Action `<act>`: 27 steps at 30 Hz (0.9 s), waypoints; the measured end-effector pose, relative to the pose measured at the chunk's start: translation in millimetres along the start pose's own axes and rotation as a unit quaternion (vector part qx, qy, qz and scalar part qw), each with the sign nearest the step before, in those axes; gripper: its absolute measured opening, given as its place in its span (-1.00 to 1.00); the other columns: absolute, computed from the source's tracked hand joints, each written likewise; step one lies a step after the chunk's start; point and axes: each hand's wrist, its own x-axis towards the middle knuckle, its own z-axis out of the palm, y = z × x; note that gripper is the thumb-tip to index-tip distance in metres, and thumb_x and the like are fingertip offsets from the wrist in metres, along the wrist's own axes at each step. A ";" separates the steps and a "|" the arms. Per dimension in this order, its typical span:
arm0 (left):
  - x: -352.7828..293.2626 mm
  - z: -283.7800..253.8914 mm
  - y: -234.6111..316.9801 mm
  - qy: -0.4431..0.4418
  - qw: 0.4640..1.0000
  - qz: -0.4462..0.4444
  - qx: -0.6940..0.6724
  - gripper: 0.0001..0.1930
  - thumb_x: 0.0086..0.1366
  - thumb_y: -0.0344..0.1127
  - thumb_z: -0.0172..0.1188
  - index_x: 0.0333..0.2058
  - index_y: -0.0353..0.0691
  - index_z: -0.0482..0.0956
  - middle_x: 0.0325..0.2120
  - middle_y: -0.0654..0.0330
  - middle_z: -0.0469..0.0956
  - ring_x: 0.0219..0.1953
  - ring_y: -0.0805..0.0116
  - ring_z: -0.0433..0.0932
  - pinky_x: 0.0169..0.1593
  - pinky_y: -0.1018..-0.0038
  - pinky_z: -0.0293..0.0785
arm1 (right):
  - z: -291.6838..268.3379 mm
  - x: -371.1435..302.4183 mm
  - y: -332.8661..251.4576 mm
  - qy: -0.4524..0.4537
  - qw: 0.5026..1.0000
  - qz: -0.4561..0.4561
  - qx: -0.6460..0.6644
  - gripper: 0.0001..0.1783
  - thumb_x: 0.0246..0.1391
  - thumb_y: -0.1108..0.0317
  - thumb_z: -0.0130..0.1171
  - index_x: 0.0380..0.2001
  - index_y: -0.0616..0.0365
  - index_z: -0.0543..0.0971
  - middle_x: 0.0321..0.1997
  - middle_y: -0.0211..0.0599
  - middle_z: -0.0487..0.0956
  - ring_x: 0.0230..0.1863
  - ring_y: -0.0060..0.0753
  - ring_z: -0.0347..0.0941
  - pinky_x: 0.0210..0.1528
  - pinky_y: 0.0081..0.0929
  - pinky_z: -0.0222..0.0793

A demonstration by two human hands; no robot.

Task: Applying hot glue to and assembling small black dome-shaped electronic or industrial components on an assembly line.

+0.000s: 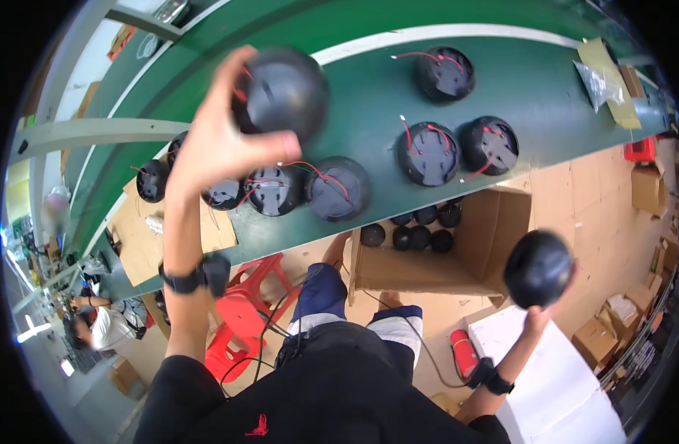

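My left hand, slightly blurred, is closed round the left side of a large black dome raised over the green table; a bit of red wire shows by its fingers. My right hand grips a smooth black ball-shaped shell from its right and lower side, out to the right beyond the table. Open-backed black shells with red wires and small white plugs lie on the table: one below my left hand, a pair at the right, another farther back, and several more at the left.
An open cardboard box holding several black balls stands against the table's near edge. Red plastic stools are at the left, and a white box is under my right forearm. Cardboard and a plastic bag lie at the table's right end. Another person sits far left.
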 end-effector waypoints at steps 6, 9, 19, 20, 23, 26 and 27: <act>-125.4 171.6 69.6 -0.430 0.899 0.078 -0.018 0.19 -0.26 0.02 0.57 0.34 -0.23 0.10 0.21 -0.27 0.16 0.28 -0.34 0.21 0.27 -0.02 0.31 | 58.6 -33.4 100.4 -0.180 0.958 0.150 -0.167 0.33 -0.49 0.09 0.64 0.39 0.18 0.14 0.31 -0.01 0.31 0.31 -0.04 0.29 0.34 -0.20 0.24; -145.3 306.9 32.2 -0.494 0.868 -0.033 0.037 0.26 -0.28 0.05 0.58 0.38 -0.11 0.03 0.28 -0.26 0.10 0.27 -0.38 0.23 0.23 -0.13 0.32 | 86.4 -12.6 185.9 -0.216 0.905 0.200 -0.308 0.37 -0.43 0.00 0.61 0.45 0.00 0.03 0.37 0.15 0.24 0.34 0.20 0.26 0.34 -0.02 0.28; -111.1 611.2 -286.9 -0.250 0.887 -0.237 0.309 0.33 -0.28 0.12 0.59 0.42 -0.01 -0.09 0.29 -0.22 0.11 0.28 -0.37 0.21 0.23 -0.09 0.34 | 223.7 1.7 484.3 -0.246 0.843 0.289 -0.381 0.43 -0.46 -0.11 0.60 0.48 -0.26 -0.05 0.47 0.17 0.07 0.36 0.58 0.12 0.30 0.10 0.31; -106.4 630.2 -310.5 -0.242 0.891 -0.212 0.321 0.33 -0.27 0.13 0.59 0.42 -0.01 -0.09 0.29 -0.22 0.11 0.29 -0.37 0.20 0.24 -0.08 0.33 | 229.9 0.8 509.1 -0.259 0.851 0.260 -0.375 0.41 -0.44 -0.08 0.60 0.47 -0.26 -0.03 0.47 0.12 0.08 0.36 0.57 0.11 0.30 0.12 0.31; -101.2 670.4 -367.3 -0.236 0.892 -0.159 0.350 0.32 -0.25 0.13 0.59 0.42 -0.01 -0.09 0.30 -0.25 0.10 0.29 -0.38 0.19 0.25 -0.09 0.30 | 259.0 0.3 567.9 -0.289 0.836 0.238 -0.402 0.39 -0.41 -0.04 0.60 0.48 -0.21 -0.03 0.47 0.06 0.08 0.38 0.45 0.10 0.23 0.15 0.38; -103.2 697.1 -416.2 -0.219 0.890 -0.093 0.390 0.31 -0.24 0.13 0.59 0.42 0.00 -0.07 0.31 -0.29 0.08 0.29 -0.39 0.18 0.26 -0.11 0.28 | 306.0 -19.4 608.2 -0.307 0.835 0.208 -0.407 0.37 -0.40 -0.02 0.60 0.48 -0.27 -0.02 0.48 0.04 0.06 0.37 0.41 0.14 0.19 0.18 0.41; -103.1 700.3 -426.0 -0.208 0.887 -0.066 0.407 0.30 -0.23 0.13 0.59 0.41 -0.01 -0.07 0.31 -0.32 0.07 0.29 -0.40 0.19 0.26 -0.11 0.27 | 319.7 -23.3 618.8 -0.298 0.846 0.175 -0.406 0.37 -0.39 -0.05 0.60 0.48 -0.36 -0.03 0.52 -0.02 0.02 0.43 0.40 0.03 0.21 0.34 0.32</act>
